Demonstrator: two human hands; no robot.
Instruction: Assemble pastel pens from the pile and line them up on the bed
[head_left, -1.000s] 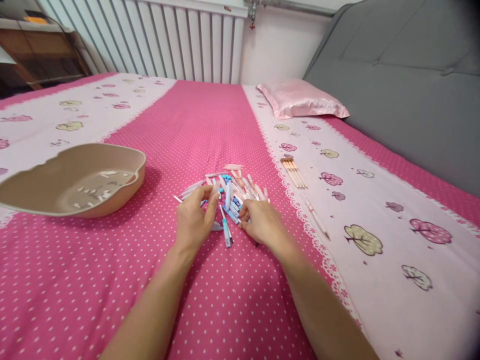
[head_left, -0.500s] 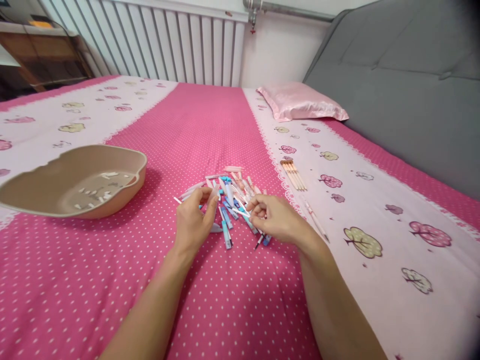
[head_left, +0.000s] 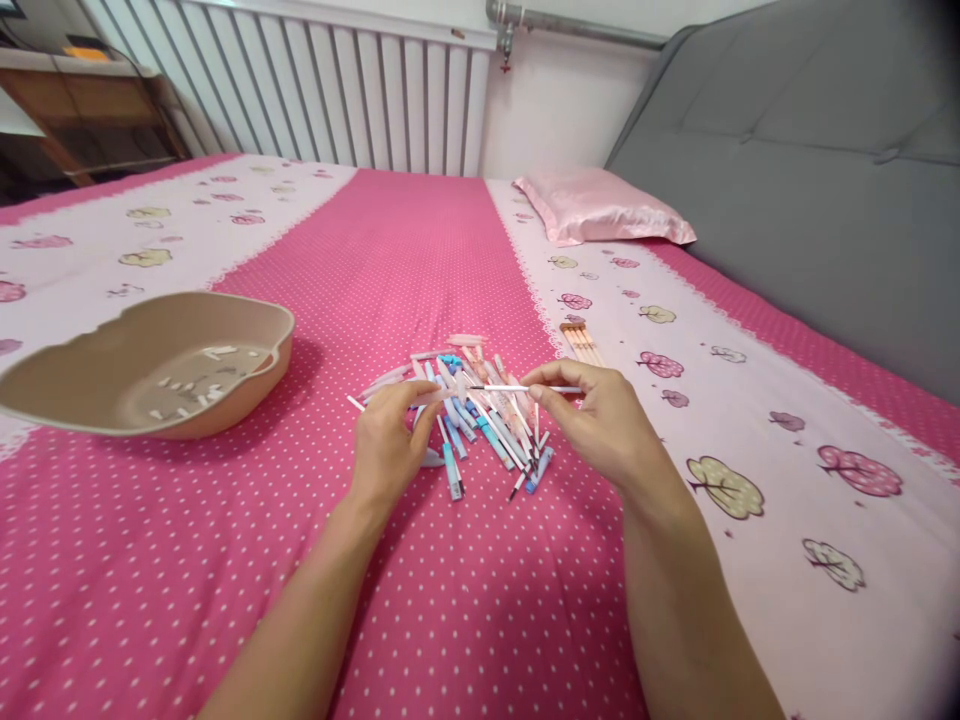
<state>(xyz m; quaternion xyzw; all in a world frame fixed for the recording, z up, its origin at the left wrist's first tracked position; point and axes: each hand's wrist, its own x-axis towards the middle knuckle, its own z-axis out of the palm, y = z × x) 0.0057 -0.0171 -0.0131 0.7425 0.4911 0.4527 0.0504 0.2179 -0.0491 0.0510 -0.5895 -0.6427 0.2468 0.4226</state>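
Note:
My left hand pinches a pale translucent pen barrel between thumb and fingers, above the left side of a heap. A thin white pen refill with a dark tip is pinched in my right hand. It lies nearly level, its tip pointing left, close to the barrel's end; whether the two touch I cannot tell. Below both hands spreads the heap of loose pen parts: blue, pink and clear barrels, caps and more refills. My right hand hides part of what lies to the right.
A beige basin with small white pieces inside stands at the left. Right of the heap lies a row of peach pens, partly covered by my hand. A pink pillow rests by the grey headboard.
My right hand has risen from the heap and moved right, now holding the refill level. The barrel in my left hand has tipped from upright to nearly level, pointing right.

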